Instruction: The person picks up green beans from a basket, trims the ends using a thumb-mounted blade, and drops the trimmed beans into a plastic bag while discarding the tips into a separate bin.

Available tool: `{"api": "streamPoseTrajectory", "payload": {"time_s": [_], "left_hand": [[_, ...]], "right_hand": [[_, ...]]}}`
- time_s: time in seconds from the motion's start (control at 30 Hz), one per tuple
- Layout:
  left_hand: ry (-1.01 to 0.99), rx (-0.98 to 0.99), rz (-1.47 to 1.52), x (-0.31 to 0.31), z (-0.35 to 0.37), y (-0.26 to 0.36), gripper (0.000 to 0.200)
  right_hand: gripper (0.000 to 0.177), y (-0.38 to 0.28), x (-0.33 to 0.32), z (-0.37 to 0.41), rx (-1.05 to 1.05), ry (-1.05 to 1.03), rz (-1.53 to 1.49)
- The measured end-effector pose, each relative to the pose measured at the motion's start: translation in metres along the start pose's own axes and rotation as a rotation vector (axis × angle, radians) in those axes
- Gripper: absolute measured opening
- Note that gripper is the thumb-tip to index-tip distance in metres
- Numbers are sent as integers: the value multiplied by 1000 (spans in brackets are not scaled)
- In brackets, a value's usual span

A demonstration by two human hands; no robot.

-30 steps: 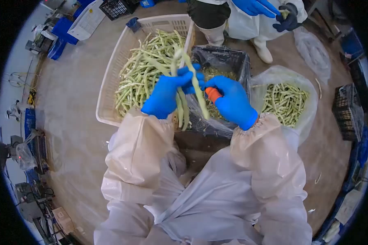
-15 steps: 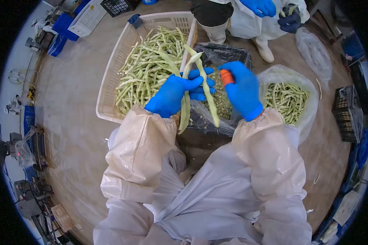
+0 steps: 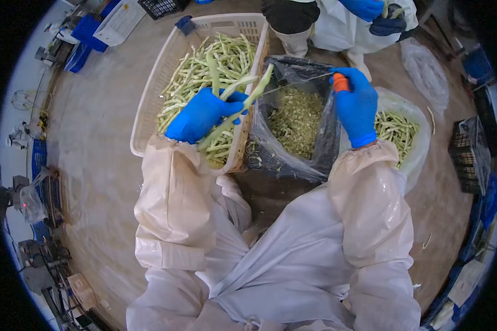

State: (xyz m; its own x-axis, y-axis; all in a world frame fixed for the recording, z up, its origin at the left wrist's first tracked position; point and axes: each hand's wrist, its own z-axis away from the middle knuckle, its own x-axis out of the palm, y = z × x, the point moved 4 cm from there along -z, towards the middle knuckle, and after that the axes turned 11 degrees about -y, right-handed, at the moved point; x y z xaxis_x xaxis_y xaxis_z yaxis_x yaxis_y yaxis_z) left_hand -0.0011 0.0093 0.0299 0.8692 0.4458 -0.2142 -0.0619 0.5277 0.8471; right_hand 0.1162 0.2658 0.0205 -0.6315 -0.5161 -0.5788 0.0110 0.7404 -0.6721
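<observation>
My left hand (image 3: pixel 196 115), in a blue glove, is closed around several long flat green beans (image 3: pixel 256 92) over the right side of a crate. The beans stick out beyond its fingers at different angles. My right hand (image 3: pixel 357 106), also blue-gloved, is raised at the right edge of a bin lined with dark plastic (image 3: pixel 270 157). Its thumb and finger are pinched, and an orange finger cover (image 3: pixel 340 83) shows there. A thin pale bean string (image 3: pixel 306 81) stretches from that pinch towards the beans. Chopped green trimmings (image 3: pixel 297 121) lie in the bin.
The pale plastic crate (image 3: pixel 143 118) at the left holds many beans. A clear bag (image 3: pixel 421 132) of beans stands at the right. A co-worker in a white apron (image 3: pixel 334 30) and blue gloves is at the top. A black crate (image 3: pixel 469 154) stands far right.
My hands have moved apart. The left went left over the crate with the beans; the right went right and up, drawing out the thin string. The trimmings bin is now uncovered.
</observation>
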Motion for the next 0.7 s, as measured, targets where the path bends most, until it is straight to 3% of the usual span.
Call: {"api": "streamPoseTrajectory", "payload": {"time_s": [0.1,0.2,0.43,0.5,0.53,0.6,0.7], "left_hand": [[90,-3,31,-21,2,-12,31],[159,-8,-88,-36,4,-15,27],[256,-61,-232,-50,10,-20,26],[432,-175,-327,-69,10,-34,27],[521,-232,-373,-80,10,-44,28],[600,-89,-286,-92,7,-57,29],[649,30,-177,-92,5,-58,30]], "right_hand": [[12,9,-4,-6,197,-98,-268],[12,12,0,-2,149,-95,-111],[13,36,-16,-11,112,79,-146],[14,46,-27,-13,122,169,-51],[15,50,-30,-15,136,116,-112],[15,55,-33,-20,160,14,-237],[17,45,-10,-8,-12,-142,-76]]}}
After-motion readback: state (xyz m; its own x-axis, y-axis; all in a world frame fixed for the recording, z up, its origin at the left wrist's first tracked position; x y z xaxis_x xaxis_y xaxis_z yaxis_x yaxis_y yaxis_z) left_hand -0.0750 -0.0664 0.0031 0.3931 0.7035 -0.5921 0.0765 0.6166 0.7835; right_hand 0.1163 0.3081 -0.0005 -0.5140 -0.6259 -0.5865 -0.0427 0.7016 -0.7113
